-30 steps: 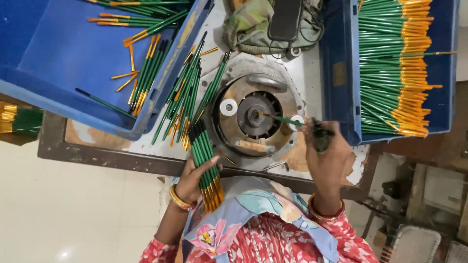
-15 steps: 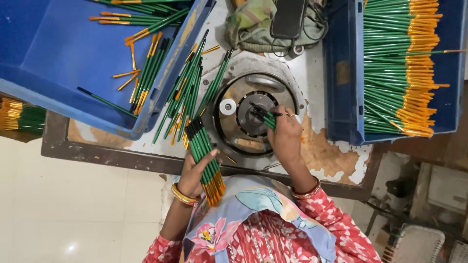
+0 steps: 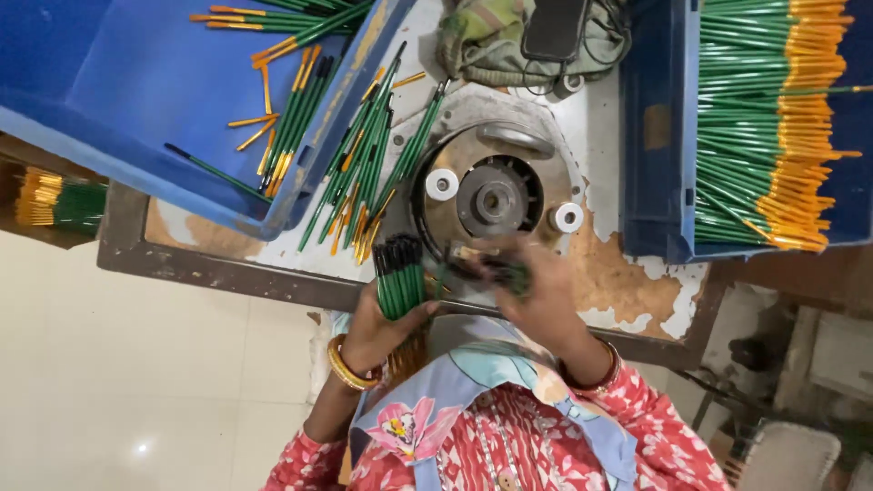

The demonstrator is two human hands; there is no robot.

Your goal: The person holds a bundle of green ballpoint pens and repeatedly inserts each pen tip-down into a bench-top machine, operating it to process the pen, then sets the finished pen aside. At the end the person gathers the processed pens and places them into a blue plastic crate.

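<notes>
Head view: person at a desk [image 3: 627,273], seen from above, handling green paintbrushes at a round metal machine [image 3: 496,195].
Left hand: left hand [image 3: 377,323] clamped around an upright bundle of brushes [image 3: 398,277], dark tips up, at the near edge of the desk just left of the machine.
Right hand: right hand [image 3: 536,295] blurred, just in front of the machine; something green and dark sits in the fingers, but whether they are closed on it I cannot tell.
Step in hand: looks like brushes going between the bundle and the machine one at a time; right hand is between the two.
Loose stock: heap of brushes [image 3: 364,182] lying on the desk left of the machine; more in the left blue bin [image 3: 118,100] and stacked in the right blue bin [image 3: 659,136].
Next move needs: a steady bundle grip and clean aim at the machine hub, clear of the two white rollers [image 3: 443,185].
</notes>
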